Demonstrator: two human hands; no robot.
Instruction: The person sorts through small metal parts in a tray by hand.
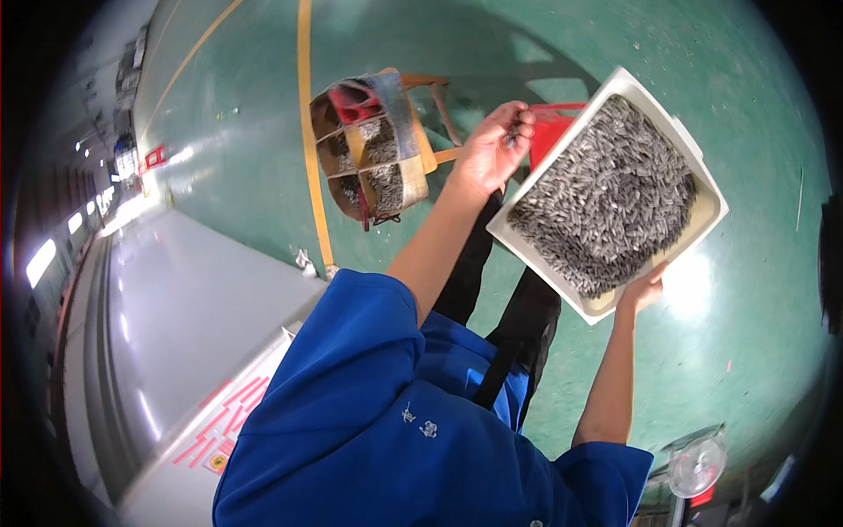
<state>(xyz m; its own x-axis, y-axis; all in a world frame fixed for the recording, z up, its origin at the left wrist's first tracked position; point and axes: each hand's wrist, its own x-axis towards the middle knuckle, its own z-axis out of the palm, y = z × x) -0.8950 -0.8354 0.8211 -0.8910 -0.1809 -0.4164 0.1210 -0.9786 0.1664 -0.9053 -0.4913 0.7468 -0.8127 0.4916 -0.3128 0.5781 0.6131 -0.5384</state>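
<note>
A white rectangular tray [708, 212] is in front of me, tilted in view and filled with many small grey elongated metal pieces [606, 189]. My right hand [645, 288] grips the tray's near right rim, the fingers mostly hidden beneath it. Beside the tray's far left edge is my left hand [494, 151], palm turned up and fingers curled. A small grey piece shows between those fingers, like the ones in the tray. Part of a red stool-like object [546, 140] shows behind the tray, and I cannot tell whether they touch.
Left of my left hand stands a divided box [411, 176] with grey pieces in several compartments, beside a wooden stool [445, 114]. A yellow line [306, 114] runs along the green floor. A grey-topped table [211, 290] is at left, a fan [698, 465] at lower right.
</note>
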